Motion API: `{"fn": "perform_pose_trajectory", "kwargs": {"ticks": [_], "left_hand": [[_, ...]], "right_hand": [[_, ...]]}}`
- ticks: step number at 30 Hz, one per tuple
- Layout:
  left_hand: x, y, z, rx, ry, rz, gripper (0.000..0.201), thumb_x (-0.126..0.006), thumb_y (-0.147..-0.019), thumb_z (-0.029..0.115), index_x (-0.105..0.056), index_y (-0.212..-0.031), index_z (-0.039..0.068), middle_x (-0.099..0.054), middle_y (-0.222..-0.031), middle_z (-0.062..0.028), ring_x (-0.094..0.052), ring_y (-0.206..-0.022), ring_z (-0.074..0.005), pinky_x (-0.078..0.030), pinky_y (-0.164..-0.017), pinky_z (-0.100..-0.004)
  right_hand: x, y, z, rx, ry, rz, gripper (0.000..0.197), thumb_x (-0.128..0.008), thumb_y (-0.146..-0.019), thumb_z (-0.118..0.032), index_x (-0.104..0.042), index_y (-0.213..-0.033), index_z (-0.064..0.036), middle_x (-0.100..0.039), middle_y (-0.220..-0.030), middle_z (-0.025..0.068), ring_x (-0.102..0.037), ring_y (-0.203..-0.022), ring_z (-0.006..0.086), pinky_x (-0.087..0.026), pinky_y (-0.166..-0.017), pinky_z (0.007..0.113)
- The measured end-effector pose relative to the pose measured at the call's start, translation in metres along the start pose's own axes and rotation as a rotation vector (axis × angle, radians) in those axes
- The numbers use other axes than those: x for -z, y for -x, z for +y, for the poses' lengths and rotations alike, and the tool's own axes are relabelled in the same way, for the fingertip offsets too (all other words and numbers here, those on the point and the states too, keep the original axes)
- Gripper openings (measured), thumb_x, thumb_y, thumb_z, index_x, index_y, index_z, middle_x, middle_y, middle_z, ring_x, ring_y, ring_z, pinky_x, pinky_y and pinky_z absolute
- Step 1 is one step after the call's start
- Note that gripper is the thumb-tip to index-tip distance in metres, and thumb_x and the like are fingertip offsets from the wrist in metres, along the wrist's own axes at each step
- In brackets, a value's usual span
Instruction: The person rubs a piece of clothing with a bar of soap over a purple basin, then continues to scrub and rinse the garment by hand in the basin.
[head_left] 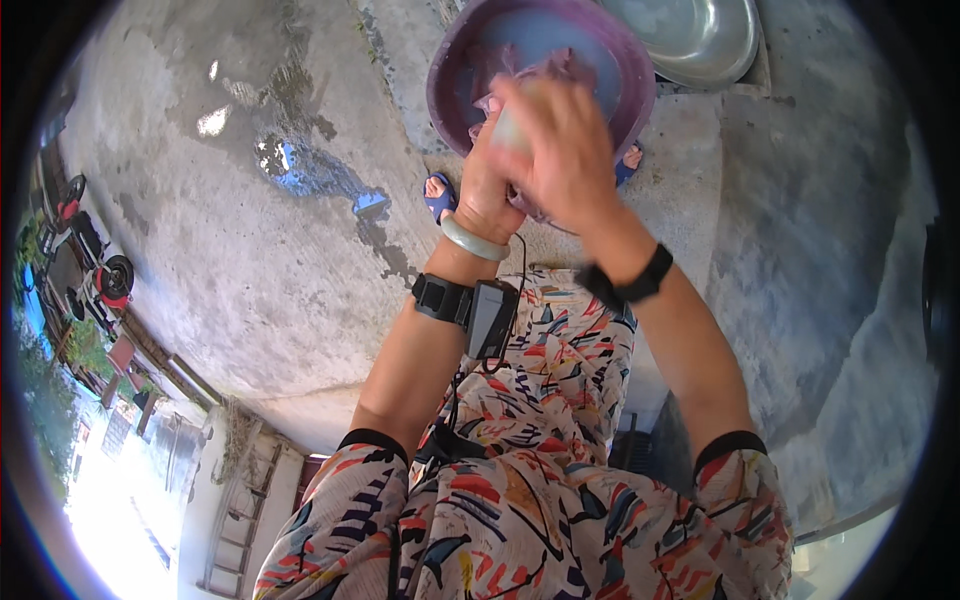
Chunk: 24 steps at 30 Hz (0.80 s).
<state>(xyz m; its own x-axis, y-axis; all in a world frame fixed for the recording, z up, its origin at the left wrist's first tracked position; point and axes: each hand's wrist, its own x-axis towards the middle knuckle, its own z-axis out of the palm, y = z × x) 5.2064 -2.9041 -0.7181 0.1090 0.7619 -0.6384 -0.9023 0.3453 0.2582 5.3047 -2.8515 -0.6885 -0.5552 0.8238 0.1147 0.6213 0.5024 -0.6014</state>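
Note:
Both my hands are together over the near side of a purple basin point(640, 95) that holds cloudy water. My left hand point(485, 190), with a pale bangle at its wrist, grips a wet mauve cloth point(493, 65), part of which hangs into the water. Across it lies my right hand point(570, 160), blurred by motion, its fingers curved over a pale bar of soap point(510, 132) against the cloth. The right hand hides much of the soap and of the left fingers.
A shiny metal basin point(700, 45) stands right beside the purple one. My feet in blue sandals point(440, 197) are just below the purple rim. Water puddles point(325, 180) wet the concrete floor at left. A motorbike point(110, 280) is at the far left.

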Motion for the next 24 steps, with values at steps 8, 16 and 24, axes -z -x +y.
{"fn": "perform_pose_trajectory", "kwargs": {"ticks": [8, 16, 24], "left_hand": [[0.011, -0.001, 0.003, 0.015, 0.057, 0.023, 0.052, -0.039, -0.103, 0.046, -0.048, -0.135, 0.006, -0.058, -0.129, -0.0124, -0.059, -0.116, -0.0272, -0.049, -0.099, -0.0389], [-0.005, 0.008, 0.018, 0.134, 0.302, 0.022, 0.055, -0.045, -0.101, 0.046, -0.048, -0.135, 0.003, -0.061, -0.128, -0.0139, -0.058, -0.118, -0.0298, -0.045, -0.104, -0.0434], [-0.002, -0.004, -0.007, -0.067, 0.206, -0.03, 0.039, -0.042, -0.101, 0.03, -0.052, -0.129, 0.004, -0.061, -0.123, -0.0123, -0.059, -0.115, -0.0269, -0.049, -0.098, -0.0402]], "right_hand": [[-0.009, -0.003, -0.005, 0.028, -0.069, 0.018, 0.051, -0.067, -0.084, -0.048, -0.06, -0.122, -0.0138, -0.059, -0.111, 0.013, -0.055, -0.105, 0.0357, -0.046, -0.09, 0.044], [0.014, -0.002, 0.054, -0.836, -0.57, 0.265, 0.042, -0.074, -0.084, -0.026, -0.059, -0.119, -0.0077, -0.062, -0.116, 0.006, -0.059, -0.095, 0.0129, -0.048, -0.075, 0.025], [0.008, -0.001, -0.008, -0.025, 0.029, 0.155, 0.063, -0.078, -0.069, -0.037, -0.059, -0.125, -0.0153, -0.056, -0.111, 0.0108, -0.053, -0.102, 0.0322, -0.042, -0.087, 0.044]]}}
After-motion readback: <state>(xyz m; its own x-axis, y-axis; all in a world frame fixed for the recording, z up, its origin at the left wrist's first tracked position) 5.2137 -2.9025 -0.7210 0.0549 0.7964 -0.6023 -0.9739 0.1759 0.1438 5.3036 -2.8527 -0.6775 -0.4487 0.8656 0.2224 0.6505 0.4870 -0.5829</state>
